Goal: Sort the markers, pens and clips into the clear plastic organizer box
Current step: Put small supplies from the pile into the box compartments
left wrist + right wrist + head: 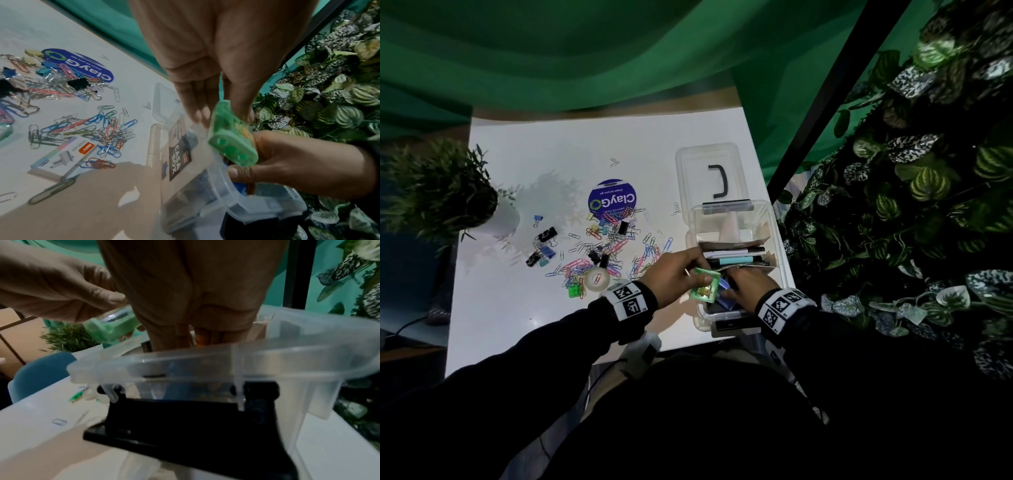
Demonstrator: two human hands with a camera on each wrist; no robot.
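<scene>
The clear organizer box [780, 240] stands open at the table's right edge, with pens and markers [736, 257] lying across its middle. Above its near left corner my left hand [698, 274] pinches a small translucent green plastic case [703, 289] between thumb and fingers [197, 112]. The case [232, 139] hangs tilted just over the rim [218, 177]. My right hand [736, 284] reaches down inside the box with straight fingers [180, 337], beside a blue item [722, 286]. Loose paper clips and binder clips [599, 246] litter the table to the left.
The box lid [709, 161] lies flat behind the box, and a black latch [195, 426] hangs at its near end. A tape roll [597, 279], a staples packet [63, 155], a round ClayGo card [611, 202] and a potted plant [438, 192] share the table. Foliage fills the right.
</scene>
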